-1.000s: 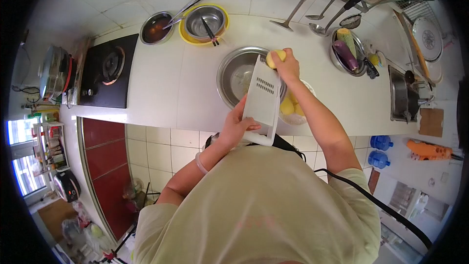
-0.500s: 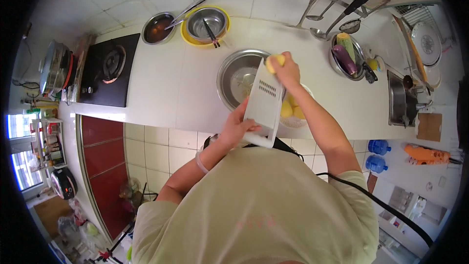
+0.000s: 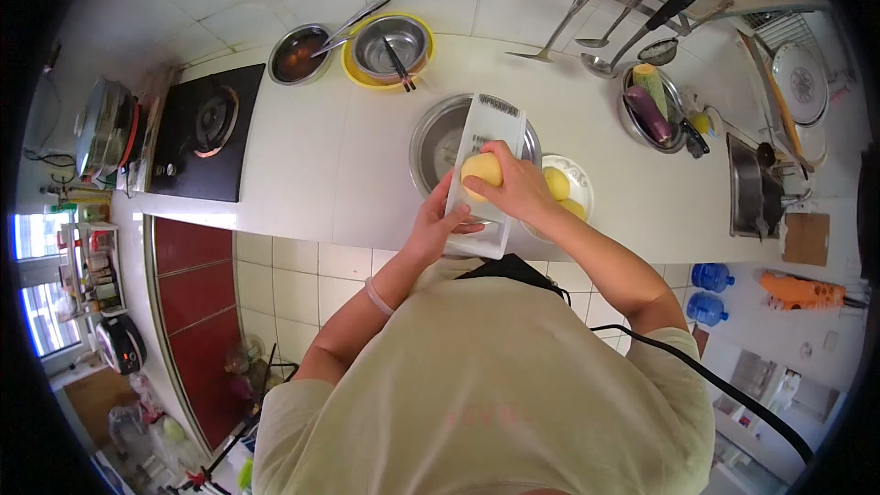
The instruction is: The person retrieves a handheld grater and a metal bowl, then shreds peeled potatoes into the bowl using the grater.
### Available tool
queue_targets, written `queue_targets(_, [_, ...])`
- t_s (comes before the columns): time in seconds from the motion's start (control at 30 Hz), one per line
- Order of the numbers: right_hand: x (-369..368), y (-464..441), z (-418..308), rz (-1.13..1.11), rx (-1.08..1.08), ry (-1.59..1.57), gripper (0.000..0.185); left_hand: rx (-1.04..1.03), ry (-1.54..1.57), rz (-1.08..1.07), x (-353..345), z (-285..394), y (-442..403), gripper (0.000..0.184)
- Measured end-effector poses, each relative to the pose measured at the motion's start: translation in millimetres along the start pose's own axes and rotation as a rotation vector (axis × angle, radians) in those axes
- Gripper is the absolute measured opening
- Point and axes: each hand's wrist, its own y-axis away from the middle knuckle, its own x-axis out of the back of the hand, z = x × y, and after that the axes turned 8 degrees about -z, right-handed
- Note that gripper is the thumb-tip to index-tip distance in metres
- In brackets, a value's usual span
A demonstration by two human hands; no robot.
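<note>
My left hand (image 3: 440, 223) is closed on the lower part of a white grater (image 3: 499, 126), which slants over a round steel bowl (image 3: 428, 148). Between the fingers of my right hand (image 3: 513, 185) is a peeled yellow potato (image 3: 481, 176), held against the middle of the grater's face. Under my right wrist, a patterned white plate (image 3: 579, 181) holds more yellow potatoes (image 3: 556, 184). My right hand hides part of the grater's slots, and the grater covers part of the steel bowl.
A black stove (image 3: 202, 133) is at the left. Behind are a bowl of brown liquid (image 3: 298, 55) and a steel bowl in a yellow basin (image 3: 352, 66). At the right, a bowl holds an eggplant (image 3: 647, 114) and a knife (image 3: 694, 135), near the sink (image 3: 747, 185).
My right hand has moved the potato from the grater's far end down toward my body and my left hand. The grater's far end has swung slightly left, uncovering more of the plate.
</note>
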Motion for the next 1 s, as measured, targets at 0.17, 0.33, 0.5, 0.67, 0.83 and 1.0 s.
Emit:
queue_targets(0.17, [20.3, 15.4, -8.8, -0.025, 0.012, 0.038, 0.062, -0.023, 0.051, -0.058, 2.6, -4.4, -3.1, 0.064])
queue_targets(0.33, [43.9, 70.3, 34.9, 0.169, -0.113, -0.11, 0.035, -0.014, 0.06, -0.078, 3.2, -1.6, -6.2, 0.064])
queue_targets(0.5, [65.7, 239.1, 103.5, -0.567, -0.476, 0.388, 0.014, -0.031, 0.049, -0.086, 9.4, -1.2, -10.0, 0.065])
queue_targets(0.67, [81.6, 275.1, 16.0, -1.177, -0.185, -0.36, 0.015, -0.008, 0.045, -0.086, 17.2, -0.2, -17.9, 0.065])
queue_targets(0.83, [44.3, 246.0, -47.5, -0.304, 0.081, -1.28, 0.025, 0.007, 0.049, -0.108, 15.0, 6.1, -23.6, 0.064])
queue_targets(1.0, [29.5, 127.8, -88.2, 0.236, 0.066, -1.894, 0.02, -0.037, 0.089, -0.089, 12.9, 5.3, -25.4, 0.064])
